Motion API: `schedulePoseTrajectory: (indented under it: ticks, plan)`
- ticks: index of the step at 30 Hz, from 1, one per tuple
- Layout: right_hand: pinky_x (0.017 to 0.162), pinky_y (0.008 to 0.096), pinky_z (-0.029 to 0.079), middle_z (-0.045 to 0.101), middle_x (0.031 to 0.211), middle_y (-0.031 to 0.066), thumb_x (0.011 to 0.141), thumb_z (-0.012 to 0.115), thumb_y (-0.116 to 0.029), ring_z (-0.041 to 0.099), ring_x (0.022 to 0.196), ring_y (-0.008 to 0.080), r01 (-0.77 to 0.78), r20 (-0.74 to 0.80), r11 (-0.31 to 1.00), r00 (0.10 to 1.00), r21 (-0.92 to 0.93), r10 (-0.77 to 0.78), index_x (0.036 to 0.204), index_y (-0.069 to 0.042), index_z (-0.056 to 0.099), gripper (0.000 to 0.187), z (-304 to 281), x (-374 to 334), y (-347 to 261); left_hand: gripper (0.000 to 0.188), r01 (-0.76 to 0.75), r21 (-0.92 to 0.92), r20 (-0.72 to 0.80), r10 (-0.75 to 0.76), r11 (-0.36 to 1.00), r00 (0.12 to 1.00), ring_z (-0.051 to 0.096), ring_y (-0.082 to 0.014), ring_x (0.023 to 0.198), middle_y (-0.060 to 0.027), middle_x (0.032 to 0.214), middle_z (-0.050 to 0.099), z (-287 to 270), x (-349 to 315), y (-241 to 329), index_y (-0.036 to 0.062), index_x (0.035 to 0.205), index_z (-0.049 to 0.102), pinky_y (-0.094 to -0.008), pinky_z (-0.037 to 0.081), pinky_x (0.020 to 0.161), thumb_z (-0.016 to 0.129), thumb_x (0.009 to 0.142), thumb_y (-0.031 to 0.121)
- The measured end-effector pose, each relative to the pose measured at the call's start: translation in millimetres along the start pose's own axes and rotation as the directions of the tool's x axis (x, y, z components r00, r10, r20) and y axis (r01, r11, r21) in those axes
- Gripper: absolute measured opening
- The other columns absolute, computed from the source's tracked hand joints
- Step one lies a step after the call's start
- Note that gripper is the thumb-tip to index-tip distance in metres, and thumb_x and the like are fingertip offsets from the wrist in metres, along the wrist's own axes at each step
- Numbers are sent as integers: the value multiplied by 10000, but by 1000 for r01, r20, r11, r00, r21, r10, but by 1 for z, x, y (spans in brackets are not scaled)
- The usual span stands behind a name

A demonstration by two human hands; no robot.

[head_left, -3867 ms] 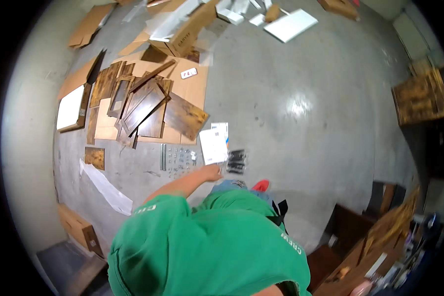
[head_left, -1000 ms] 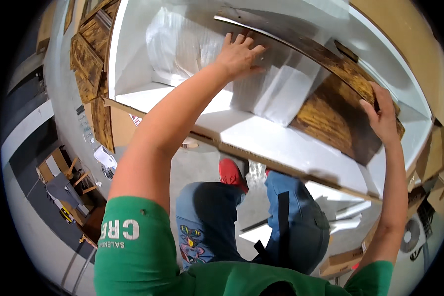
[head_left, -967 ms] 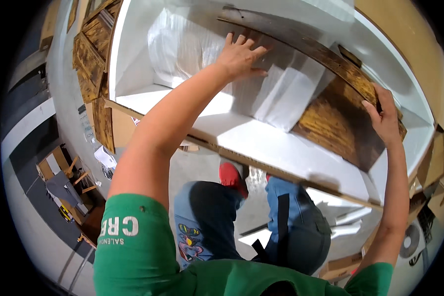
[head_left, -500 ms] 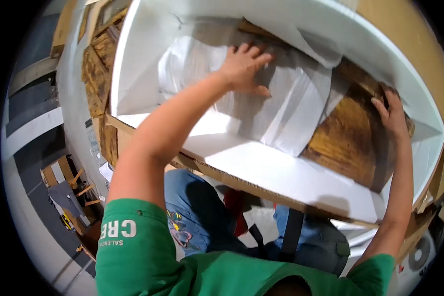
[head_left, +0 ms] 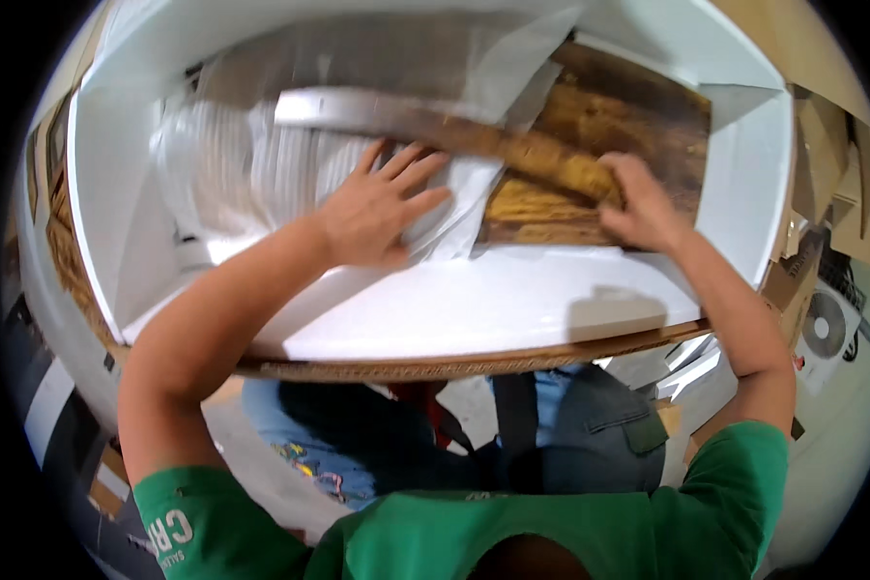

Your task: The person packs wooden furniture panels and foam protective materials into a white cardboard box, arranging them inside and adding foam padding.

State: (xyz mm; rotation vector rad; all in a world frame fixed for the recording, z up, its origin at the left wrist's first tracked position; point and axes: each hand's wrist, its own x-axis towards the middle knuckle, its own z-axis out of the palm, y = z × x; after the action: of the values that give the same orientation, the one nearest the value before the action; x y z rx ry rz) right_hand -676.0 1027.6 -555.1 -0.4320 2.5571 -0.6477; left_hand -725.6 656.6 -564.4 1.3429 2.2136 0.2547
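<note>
While a long, brown-streaked wooden board (head_left: 454, 133) is slanting over a white-lined cardboard box (head_left: 474, 300) at upper centre, the right hand (head_left: 643, 205) is pinching it, the left hand (head_left: 372, 208) spreading, grey floor (head_left: 237, 445) showing lower left.

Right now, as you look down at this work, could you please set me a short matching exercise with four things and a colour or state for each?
Column one:
1. Right hand
2. Carton lining
3. Left hand
4. Jeans

Column two:
A. blue
B. fingers spread, beside the translucent wrapping
C. white
D. gripping one end of a wooden strip

Right pairs: 1-D, 2-C, 3-B, 4-A.
</note>
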Motion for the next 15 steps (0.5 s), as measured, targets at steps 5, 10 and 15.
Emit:
schedulePoseTrajectory:
  ticks: [5, 10, 15]
  plan:
    - [973, 418, 375, 423, 1127, 211, 659, 758, -196, 439, 1089, 360, -67, 242, 995, 967, -74, 83, 1311, -32, 293, 817, 4, -9, -17, 808, -19, 143, 45, 13, 989, 999, 212, -329, 1372, -148, 1464, 247, 6, -23, -6, 231, 1361, 334, -551, 143, 1104, 760, 680, 319]
    - [960, 396, 387, 400, 1142, 186, 649, 775, -216, 419, 1098, 337, -59, 287, 982, 951, -181, 110, 1358, -46, 227, 912, 7, -5, -21, 827, -12, 214, 121, -15, 977, 993, 196, -349, 1375, -140, 1484, 213, 9, -24, -3, 233, 1382, 302, -556, 151, 1103, 751, 696, 346]
    - [928, 399, 406, 405, 1130, 180, 656, 770, -234, 420, 1081, 328, 3, 282, 970, 957, -245, 68, 1385, -64, 198, 942, 9, 0, -22, 836, 30, 204, 75, -46, 979, 996, 183, -383, 1373, -145, 1490, 209, 19, -29, -6, 227, 1381, 307, -563, 151, 1098, 754, 686, 351]
